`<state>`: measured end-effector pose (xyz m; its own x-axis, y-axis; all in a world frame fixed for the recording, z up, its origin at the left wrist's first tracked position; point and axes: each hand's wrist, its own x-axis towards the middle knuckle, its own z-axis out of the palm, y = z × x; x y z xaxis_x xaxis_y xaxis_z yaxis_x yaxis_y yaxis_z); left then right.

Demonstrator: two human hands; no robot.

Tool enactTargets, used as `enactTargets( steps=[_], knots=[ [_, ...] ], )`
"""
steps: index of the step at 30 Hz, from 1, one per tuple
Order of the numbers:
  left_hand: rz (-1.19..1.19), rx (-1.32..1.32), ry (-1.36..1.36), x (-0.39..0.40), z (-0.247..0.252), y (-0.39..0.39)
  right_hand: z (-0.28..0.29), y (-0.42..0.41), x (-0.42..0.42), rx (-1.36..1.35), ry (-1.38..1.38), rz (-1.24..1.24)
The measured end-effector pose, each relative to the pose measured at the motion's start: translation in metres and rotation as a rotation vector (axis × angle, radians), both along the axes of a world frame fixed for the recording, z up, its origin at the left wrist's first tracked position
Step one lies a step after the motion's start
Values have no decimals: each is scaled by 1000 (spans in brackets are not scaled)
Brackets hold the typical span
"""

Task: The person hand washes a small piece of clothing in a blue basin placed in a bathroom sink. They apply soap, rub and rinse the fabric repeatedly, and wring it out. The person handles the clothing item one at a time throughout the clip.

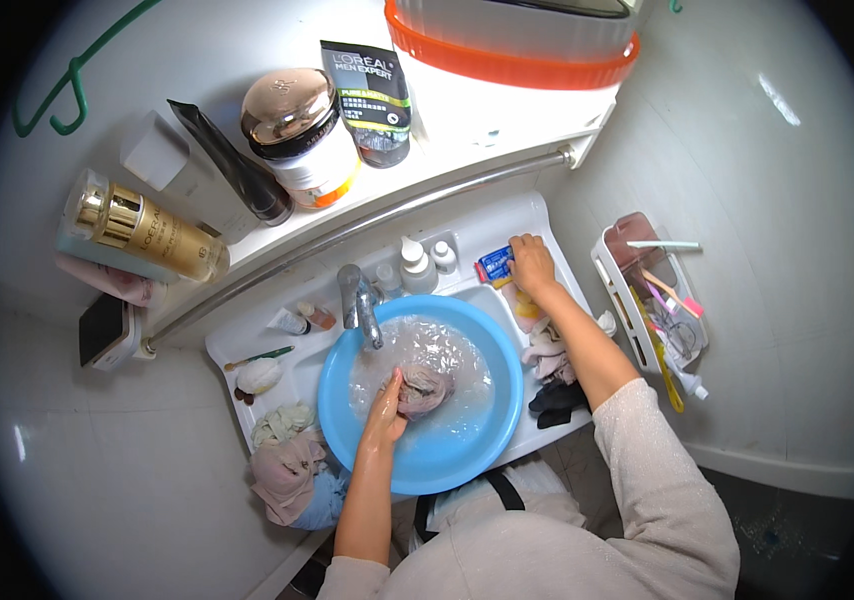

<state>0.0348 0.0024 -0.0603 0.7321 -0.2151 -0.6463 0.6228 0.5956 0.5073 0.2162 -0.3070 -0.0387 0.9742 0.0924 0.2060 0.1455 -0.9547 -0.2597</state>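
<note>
My left hand grips a wadded pinkish-grey wet cloth over soapy water. Both are inside a light blue plastic basin, which stands in the white washbasin under a chrome faucet. At the back right of the washbasin my right hand rests with its fingers on a blue soap wrapper; whether it grips it is hidden. A yellow piece, perhaps soap, lies on a pale cloth just below that hand. Crumpled light cloths and black cloths lie beneath my right forearm.
Damp clothes hang over the left front edge. A pump bottle and small bottles stand behind the basin. Above runs a metal rail along a shelf of cosmetics. A wall caddy with toothbrushes is at right.
</note>
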Motion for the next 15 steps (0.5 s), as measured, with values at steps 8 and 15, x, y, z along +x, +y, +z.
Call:
enactTargets(
  steps=[8, 15],
  knots=[
    [101, 28, -80, 4, 20, -8, 1, -7, 37, -540, 346, 245],
    [185, 46, -174, 5, 10, -12, 0, -17, 25, -453, 373, 382]
  ],
)
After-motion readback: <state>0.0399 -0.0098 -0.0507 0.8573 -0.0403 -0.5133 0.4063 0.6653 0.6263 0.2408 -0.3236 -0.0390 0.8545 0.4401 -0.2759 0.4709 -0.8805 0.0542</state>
